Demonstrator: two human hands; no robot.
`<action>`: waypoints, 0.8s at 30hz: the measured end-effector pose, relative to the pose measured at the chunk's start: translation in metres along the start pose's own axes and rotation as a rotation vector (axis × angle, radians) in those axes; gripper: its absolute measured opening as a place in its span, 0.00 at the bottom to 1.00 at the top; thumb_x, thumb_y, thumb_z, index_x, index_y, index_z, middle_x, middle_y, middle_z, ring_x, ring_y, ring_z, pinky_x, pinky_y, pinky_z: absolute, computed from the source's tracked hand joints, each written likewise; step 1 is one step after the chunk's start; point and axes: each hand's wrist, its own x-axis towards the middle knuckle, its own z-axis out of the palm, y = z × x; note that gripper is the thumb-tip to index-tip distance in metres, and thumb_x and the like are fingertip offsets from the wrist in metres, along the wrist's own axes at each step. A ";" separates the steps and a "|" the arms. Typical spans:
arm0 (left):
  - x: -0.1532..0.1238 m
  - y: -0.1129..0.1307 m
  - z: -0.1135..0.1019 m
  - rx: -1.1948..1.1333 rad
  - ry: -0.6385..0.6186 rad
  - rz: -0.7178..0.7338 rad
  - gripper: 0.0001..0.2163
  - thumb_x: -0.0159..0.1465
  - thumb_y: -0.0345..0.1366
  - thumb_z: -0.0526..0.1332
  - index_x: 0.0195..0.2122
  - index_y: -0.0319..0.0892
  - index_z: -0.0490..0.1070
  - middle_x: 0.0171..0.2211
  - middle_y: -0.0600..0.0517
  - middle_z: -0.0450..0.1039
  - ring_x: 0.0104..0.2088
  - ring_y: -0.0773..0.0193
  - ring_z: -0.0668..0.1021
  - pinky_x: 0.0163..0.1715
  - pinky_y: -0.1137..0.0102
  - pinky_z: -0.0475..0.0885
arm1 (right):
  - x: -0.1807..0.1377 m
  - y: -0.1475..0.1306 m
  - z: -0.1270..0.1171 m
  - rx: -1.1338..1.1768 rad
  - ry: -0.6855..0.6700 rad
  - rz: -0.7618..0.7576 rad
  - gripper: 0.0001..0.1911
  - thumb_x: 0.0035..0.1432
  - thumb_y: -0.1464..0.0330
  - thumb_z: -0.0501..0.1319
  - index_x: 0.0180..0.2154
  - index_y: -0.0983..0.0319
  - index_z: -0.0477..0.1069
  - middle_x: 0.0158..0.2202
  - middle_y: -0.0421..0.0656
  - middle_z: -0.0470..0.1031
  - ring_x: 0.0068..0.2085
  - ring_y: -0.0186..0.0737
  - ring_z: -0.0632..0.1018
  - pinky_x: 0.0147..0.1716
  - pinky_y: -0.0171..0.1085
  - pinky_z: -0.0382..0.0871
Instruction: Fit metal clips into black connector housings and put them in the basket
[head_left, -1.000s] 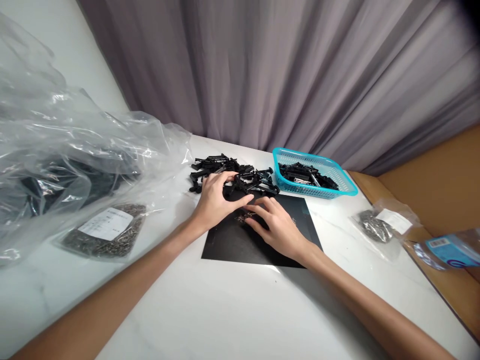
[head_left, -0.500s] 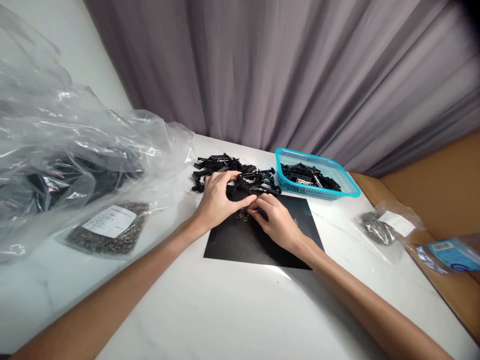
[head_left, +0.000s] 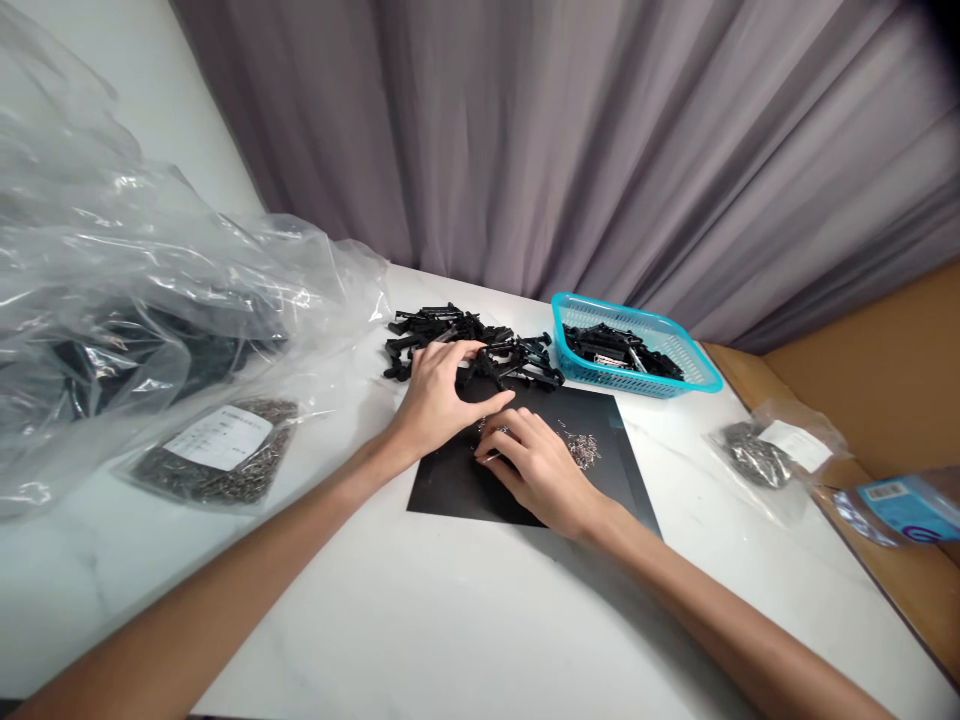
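Note:
My left hand [head_left: 437, 393] rests at the near edge of a pile of black plastic parts [head_left: 465, 345], its fingers curled over one of them, thumb pointing right. My right hand [head_left: 531, 470] lies on a black mat [head_left: 607, 475], fingers drawn together in a pinch over small silver metal pieces; what it pinches is too small to name. More small silver pieces [head_left: 581, 447] lie loose on the mat just right of this hand.
A turquoise basket [head_left: 694, 368] with black parts stands behind the mat. A big clear plastic bag [head_left: 150, 300] fills the left, with a labelled packet of metal bits [head_left: 214, 455] before it. Another small packet [head_left: 765, 450] and a brown cardboard edge [head_left: 892, 560] lie right. Grey curtain behind.
My right hand has pulled back toward me and leftward on the mat, closing from flat fingers into a pinch. This uncovered the loose silver pieces. My left hand has barely moved.

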 end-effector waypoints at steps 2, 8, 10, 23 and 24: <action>0.000 -0.001 0.000 0.002 0.008 0.004 0.25 0.56 0.47 0.75 0.52 0.46 0.72 0.47 0.49 0.80 0.50 0.49 0.77 0.52 0.56 0.68 | -0.003 0.000 -0.002 0.025 0.007 0.007 0.12 0.74 0.72 0.53 0.42 0.59 0.75 0.43 0.47 0.78 0.42 0.45 0.75 0.43 0.44 0.71; -0.001 0.002 0.000 0.005 -0.008 0.014 0.25 0.56 0.46 0.75 0.52 0.45 0.72 0.47 0.49 0.80 0.50 0.48 0.77 0.53 0.54 0.67 | -0.018 -0.003 -0.010 -0.041 -0.019 0.036 0.19 0.75 0.62 0.55 0.61 0.59 0.70 0.53 0.52 0.74 0.47 0.48 0.75 0.47 0.47 0.72; -0.001 0.004 0.000 0.004 -0.026 0.006 0.25 0.56 0.46 0.75 0.52 0.46 0.72 0.47 0.49 0.80 0.50 0.48 0.76 0.54 0.53 0.67 | -0.020 -0.005 -0.008 -0.098 -0.098 0.007 0.23 0.75 0.59 0.54 0.66 0.58 0.66 0.55 0.53 0.73 0.47 0.50 0.74 0.46 0.49 0.73; -0.005 0.000 0.004 0.051 -0.080 0.107 0.26 0.57 0.47 0.74 0.54 0.45 0.71 0.49 0.47 0.79 0.52 0.47 0.75 0.55 0.54 0.66 | -0.030 0.022 -0.018 0.139 0.131 0.145 0.08 0.73 0.72 0.56 0.42 0.59 0.74 0.41 0.45 0.79 0.42 0.43 0.78 0.41 0.42 0.71; -0.006 0.000 0.004 0.037 -0.097 0.120 0.27 0.57 0.47 0.74 0.54 0.45 0.71 0.50 0.46 0.78 0.52 0.47 0.75 0.55 0.54 0.66 | -0.035 0.024 -0.020 0.199 0.158 0.177 0.08 0.72 0.71 0.57 0.42 0.59 0.75 0.41 0.45 0.78 0.42 0.42 0.78 0.39 0.40 0.71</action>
